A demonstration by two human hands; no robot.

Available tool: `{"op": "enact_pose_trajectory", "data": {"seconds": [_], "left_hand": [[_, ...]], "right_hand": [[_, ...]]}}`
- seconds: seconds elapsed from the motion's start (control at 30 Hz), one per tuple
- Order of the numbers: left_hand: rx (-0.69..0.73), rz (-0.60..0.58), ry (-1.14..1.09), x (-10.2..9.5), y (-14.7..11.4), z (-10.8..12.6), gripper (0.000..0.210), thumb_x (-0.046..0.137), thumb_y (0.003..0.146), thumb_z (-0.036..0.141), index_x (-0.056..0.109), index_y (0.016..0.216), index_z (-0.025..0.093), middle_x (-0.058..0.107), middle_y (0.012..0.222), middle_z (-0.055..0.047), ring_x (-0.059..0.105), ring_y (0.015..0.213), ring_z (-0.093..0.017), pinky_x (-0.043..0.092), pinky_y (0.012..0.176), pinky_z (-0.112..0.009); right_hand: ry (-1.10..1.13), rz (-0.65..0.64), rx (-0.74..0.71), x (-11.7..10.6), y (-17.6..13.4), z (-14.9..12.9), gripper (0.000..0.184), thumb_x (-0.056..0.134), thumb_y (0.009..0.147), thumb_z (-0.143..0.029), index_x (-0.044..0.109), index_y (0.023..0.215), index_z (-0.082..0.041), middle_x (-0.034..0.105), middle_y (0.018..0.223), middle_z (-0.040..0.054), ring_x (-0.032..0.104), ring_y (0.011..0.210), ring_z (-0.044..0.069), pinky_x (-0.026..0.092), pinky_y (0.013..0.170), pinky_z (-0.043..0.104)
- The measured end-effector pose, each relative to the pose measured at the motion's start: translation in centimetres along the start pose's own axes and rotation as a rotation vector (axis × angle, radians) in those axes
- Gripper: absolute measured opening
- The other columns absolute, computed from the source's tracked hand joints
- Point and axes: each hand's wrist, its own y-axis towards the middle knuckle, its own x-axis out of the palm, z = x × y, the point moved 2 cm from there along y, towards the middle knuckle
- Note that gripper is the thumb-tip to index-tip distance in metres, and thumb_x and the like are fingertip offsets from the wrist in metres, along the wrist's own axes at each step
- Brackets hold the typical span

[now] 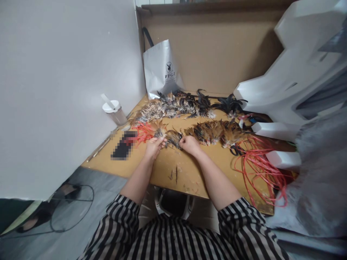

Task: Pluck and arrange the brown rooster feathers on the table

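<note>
Over the yellow-brown tabletop point(162, 169), my left hand point(155, 146) pinches the base of a tan feather bunch point(158, 127). Close to its right, the closed fingers of my right hand point(189, 144) grip the edge of a small dark-brown feather bunch point(172, 137). A row of brown and black feathers point(214, 130) lies just beyond my right hand. Behind it spreads a larger pile of speckled, tan and black feathers point(176, 104). Red plastic strips point(143, 131) lie beside my left hand.
A lidded cup point(116, 112) stands at the left by a white panel point(81, 72), near a pixelated dark object point(123, 146). A silver bag point(159, 68) leans at the back. On the right are black scissors point(236, 150), red strips point(260, 169) and white foam point(271, 90).
</note>
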Motion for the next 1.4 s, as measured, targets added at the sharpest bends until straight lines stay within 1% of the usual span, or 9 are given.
{"op": "enact_pose_trajectory", "data": {"seconds": [0.13,0.3,0.4,0.63,0.73,0.9,1.07,1.27,1.4], "left_hand": [[-0.004,-0.002,0.011,0.1,0.0,0.0,0.025,0.072,0.058,0.028,0.066,0.073,0.008,0.064,0.067,-0.006,0.05,0.047,-0.004,0.037,0.043,-0.015],[-0.045,-0.021,-0.003,0.2,-0.1,0.0,0.025,0.072,0.058,0.025,0.066,0.076,0.008,0.066,0.071,-0.008,0.053,0.05,-0.005,0.039,0.045,-0.015],[-0.065,-0.021,-0.04,0.3,-0.2,0.1,0.024,0.072,0.059,0.023,0.066,0.077,0.008,0.067,0.074,-0.008,0.054,0.053,-0.005,0.039,0.046,-0.015],[-0.085,-0.06,-0.075,0.5,-0.4,0.3,0.023,0.073,0.058,0.022,0.067,0.075,0.008,0.066,0.073,-0.008,0.054,0.053,-0.005,0.04,0.047,-0.014],[-0.095,-0.088,-0.082,0.6,-0.5,0.3,0.022,0.073,0.058,0.022,0.067,0.075,0.008,0.067,0.073,-0.008,0.054,0.053,-0.005,0.041,0.047,-0.014],[-0.173,-0.155,-0.064,0.9,-0.8,0.0,0.02,0.071,0.061,0.02,0.067,0.077,0.008,0.067,0.082,-0.011,0.056,0.056,-0.006,0.042,0.049,-0.014],[-0.202,-0.215,-0.05,1.1,-1.0,-0.1,0.021,0.07,0.063,0.019,0.068,0.081,0.008,0.068,0.085,-0.012,0.057,0.056,-0.006,0.043,0.049,-0.013],[-0.21,-0.204,-0.066,1.0,-0.9,-0.1,0.019,0.069,0.064,0.017,0.068,0.079,0.007,0.067,0.086,-0.013,0.058,0.057,-0.006,0.043,0.049,-0.014],[-0.217,-0.234,-0.063,1.0,-0.9,-0.3,0.02,0.069,0.065,0.018,0.068,0.082,0.008,0.067,0.088,-0.013,0.058,0.058,-0.006,0.044,0.05,-0.013]], "right_hand": [[0.196,0.038,-0.008,0.0,0.5,0.6,0.013,0.053,0.061,-0.021,0.064,0.062,-0.016,0.063,0.059,0.0016,0.055,0.056,0.011,0.036,0.052,0.019],[0.613,-0.007,0.051,0.2,0.8,0.8,0.008,0.053,0.06,-0.02,0.058,0.063,-0.014,0.052,0.042,-0.003,0.045,0.038,0.007,0.034,0.043,0.018],[0.783,-0.034,0.108,0.2,0.7,0.7,0.006,0.056,0.058,-0.017,0.056,0.064,-0.014,0.049,0.039,-0.0048,0.042,0.034,0.006,0.031,0.037,0.017],[1.096,-0.115,0.162,0.1,0.7,0.4,0.021,0.065,0.055,-0.01,0.056,0.074,-0.014,0.057,0.052,-0.0028,0.053,0.044,0.008,0.04,0.04,0.016],[1.191,-0.178,0.185,0.2,0.7,0.4,0.021,0.067,0.055,-0.012,0.059,0.075,-0.013,0.059,0.056,-0.0006,0.057,0.05,0.009,0.044,0.043,0.017],[1.204,-0.201,0.153,0.3,0.5,0.2,0.021,0.07,0.054,-0.018,0.064,0.072,-0.013,0.061,0.06,0.001,0.056,0.054,0.009,0.041,0.043,0.017],[1.135,-0.119,0.077,0.0,0.7,0.3,0.019,0.071,0.052,-0.025,0.064,0.064,-0.013,0.064,0.072,0.0013,0.044,0.047,0.004,0.031,0.042,0.017],[1.09,-0.134,0.104,-0.6,0.6,0.2,0.027,0.071,0.053,-0.035,0.065,0.069,-0.014,0.053,0.05,-0.0035,0.039,0.044,0.005,0.028,0.043,0.019],[1.079,-0.129,0.072,-0.2,0.4,-0.2,0.028,0.071,0.055,-0.038,0.064,0.068,-0.014,0.052,0.049,-0.0038,0.039,0.043,0.005,0.028,0.043,0.019]]}}
